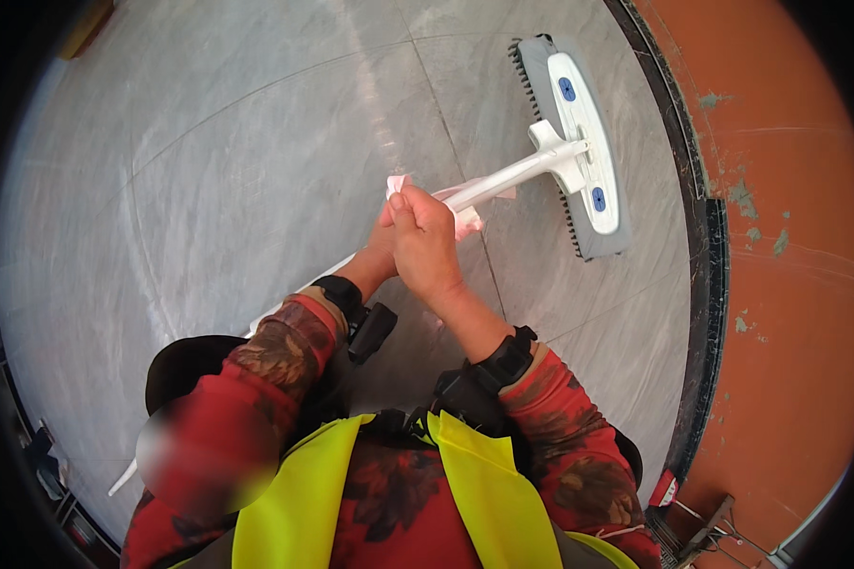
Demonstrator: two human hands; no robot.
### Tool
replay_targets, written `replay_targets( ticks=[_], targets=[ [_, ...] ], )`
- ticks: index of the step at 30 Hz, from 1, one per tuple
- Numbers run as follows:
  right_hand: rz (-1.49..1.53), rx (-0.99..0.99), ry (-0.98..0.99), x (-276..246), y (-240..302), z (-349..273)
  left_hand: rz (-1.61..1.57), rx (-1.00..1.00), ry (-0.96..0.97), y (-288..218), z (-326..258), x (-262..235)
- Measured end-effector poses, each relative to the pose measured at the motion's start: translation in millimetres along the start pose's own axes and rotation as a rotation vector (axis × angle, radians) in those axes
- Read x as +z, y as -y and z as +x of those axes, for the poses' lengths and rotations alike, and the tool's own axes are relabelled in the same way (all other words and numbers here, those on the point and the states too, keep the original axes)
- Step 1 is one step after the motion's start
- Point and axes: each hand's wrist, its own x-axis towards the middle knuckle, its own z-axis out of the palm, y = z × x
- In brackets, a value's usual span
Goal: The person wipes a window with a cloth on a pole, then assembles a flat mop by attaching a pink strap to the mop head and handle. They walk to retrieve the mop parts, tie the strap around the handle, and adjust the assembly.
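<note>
A long-handled floor mop with a wide white-and-grey head (588,137) lies across the view, dark bristles along its edge. Its white pole (512,177) slopes down to the left, passing behind both hands. My right hand (425,245) is closed on a pale pink cloth (399,184), which sticks out above the thumb. More of the pink cloth hangs against the pole just right of that hand. My left hand (380,248) is close against the right one and mostly covered by it. Its fingers are hidden, so its grip cannot be made out.
Grey tiled floor (256,161) spreads around the mop. On the right, a dark skirting strip (678,142) borders an orange surface (788,190) with worn patches. A metal-framed item (716,531) is at the lower right. A brown object (87,27) sits at the upper left.
</note>
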Motion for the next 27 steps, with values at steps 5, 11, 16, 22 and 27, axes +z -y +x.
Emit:
replay_targets(
  ticks=[5,11,16,22,27],
  targets=[
    [0.040,0.016,-0.005,-5.9,11.9,-4.4,-0.166,0.097,-0.055,-5.4,-4.0,2.4],
    [0.417,-0.032,-0.096,-86.8,42.7,-25.0,0.212,0.009,0.063,-37.5,-7.6,-8.9],
    [0.757,-0.149,-0.395,-131.9,26.3,-73.1,0.180,-0.169,0.103,-60.7,-13.5,-19.0],
    [1.139,0.050,-0.869,-170.3,-29.0,-120.0,0.095,-0.141,0.085,-57.6,-15.6,-18.4],
    [1.087,0.043,-0.947,-219.5,-67.9,-138.6,0.098,-0.176,0.078,-55.3,-15.8,-16.0]
  ],
)
